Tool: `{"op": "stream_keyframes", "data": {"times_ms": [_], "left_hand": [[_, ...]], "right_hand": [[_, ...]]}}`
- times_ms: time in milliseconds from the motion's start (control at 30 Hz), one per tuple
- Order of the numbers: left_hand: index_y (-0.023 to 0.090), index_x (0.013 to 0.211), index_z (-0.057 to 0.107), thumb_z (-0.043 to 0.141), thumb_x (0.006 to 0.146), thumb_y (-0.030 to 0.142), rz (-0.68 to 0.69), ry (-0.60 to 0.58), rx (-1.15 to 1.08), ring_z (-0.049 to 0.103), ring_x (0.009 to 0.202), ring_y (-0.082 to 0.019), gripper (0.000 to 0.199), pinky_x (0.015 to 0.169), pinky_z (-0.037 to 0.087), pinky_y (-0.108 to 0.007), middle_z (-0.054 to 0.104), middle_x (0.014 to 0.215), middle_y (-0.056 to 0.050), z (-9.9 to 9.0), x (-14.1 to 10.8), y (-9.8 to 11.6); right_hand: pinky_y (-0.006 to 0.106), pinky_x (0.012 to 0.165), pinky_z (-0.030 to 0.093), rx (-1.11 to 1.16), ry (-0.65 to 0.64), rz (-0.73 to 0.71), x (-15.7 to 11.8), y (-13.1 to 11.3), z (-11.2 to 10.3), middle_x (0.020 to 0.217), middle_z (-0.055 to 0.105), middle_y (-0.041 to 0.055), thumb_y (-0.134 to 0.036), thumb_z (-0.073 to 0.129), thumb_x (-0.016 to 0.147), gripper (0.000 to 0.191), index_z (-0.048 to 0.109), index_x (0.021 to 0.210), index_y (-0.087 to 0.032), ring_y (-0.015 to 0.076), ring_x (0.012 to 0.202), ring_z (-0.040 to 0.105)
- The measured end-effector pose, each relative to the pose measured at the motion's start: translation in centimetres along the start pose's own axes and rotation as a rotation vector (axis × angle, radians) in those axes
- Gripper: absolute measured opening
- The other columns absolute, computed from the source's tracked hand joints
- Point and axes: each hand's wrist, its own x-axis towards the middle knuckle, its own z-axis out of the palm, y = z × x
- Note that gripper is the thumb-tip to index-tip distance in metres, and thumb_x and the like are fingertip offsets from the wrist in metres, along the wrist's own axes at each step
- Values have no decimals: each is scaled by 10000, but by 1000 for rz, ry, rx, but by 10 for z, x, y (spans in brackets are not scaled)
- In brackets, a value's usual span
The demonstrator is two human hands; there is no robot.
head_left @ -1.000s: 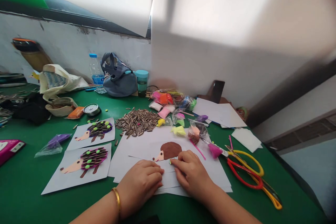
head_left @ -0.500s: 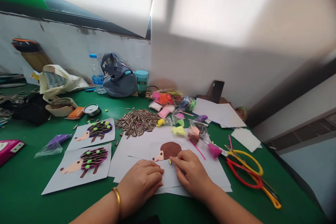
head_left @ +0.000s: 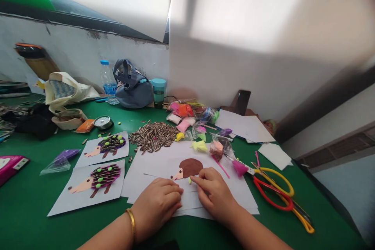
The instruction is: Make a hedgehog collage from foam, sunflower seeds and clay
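A brown clay hedgehog body (head_left: 191, 167) with a pinkish face (head_left: 177, 174) lies on white paper (head_left: 152, 168). Just below it is a small yellow-green clay piece (head_left: 190, 180), touched by the index fingertip of my right hand (head_left: 215, 191). That hand's other fingers are curled, and whether they hold anything is hidden. My left hand (head_left: 158, 203), with a gold bangle at the wrist, rests on the paper's near part, fingers bent together and nothing visible in them. Two finished-looking hedgehog pictures (head_left: 76, 199) with seeds and green dots lie to the left.
Sunflower seeds (head_left: 154, 134) are heaped behind the paper. Bagged coloured clay (head_left: 184, 111) sits farther back. Scissors with red and yellow handles (head_left: 288, 205) lie at the right. A bag (head_left: 133, 91), a teal cup (head_left: 158, 91) and a bottle (head_left: 108, 80) stand by the wall.
The right hand has shifted very slightly to the right, with its index fingertip still at the yellow-green piece. The left hand has stayed in place.
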Motion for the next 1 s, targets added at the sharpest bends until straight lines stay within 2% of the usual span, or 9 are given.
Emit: {"op": "stream_keyframes", "data": {"times_ms": [333,500,667,833,1000], "left_hand": [[201,934,639,540,907,179,-9,-7,5,652,930,-202,105,839,522,-363,737,1002,-21,2,-1,-1],[202,936,643,540,906,182,0,18,7,654,914,-194,109,825,524,-346,738,981,-29,1,-1,0],[203,934,645,542,904,180,0,22,11,655,907,-191,109,825,526,-336,738,971,-35,0,-1,1],[200,938,640,536,902,175,-1,12,10,656,898,-205,113,813,527,-352,739,989,-30,0,-1,0],[202,934,645,532,908,181,-1,13,17,658,901,-195,118,818,527,-342,739,970,-36,0,0,1]], "right_hand": [[352,733,396,-95,-20,-8,2,-2,0,855,566,53,-96,534,823,299,707,1033,-220,197,811,490],[357,756,413,-76,4,-16,1,2,1,899,573,62,-90,528,828,363,676,1133,-222,203,844,500],[358,747,417,-102,-11,-8,1,3,3,882,569,59,-105,547,833,324,702,1084,-239,206,841,501],[363,758,434,-36,21,20,0,6,2,914,561,65,-97,505,860,394,657,1195,-236,202,860,508],[357,730,426,-74,-8,13,1,6,4,878,560,62,-95,539,836,341,707,1097,-237,204,836,503]]}}
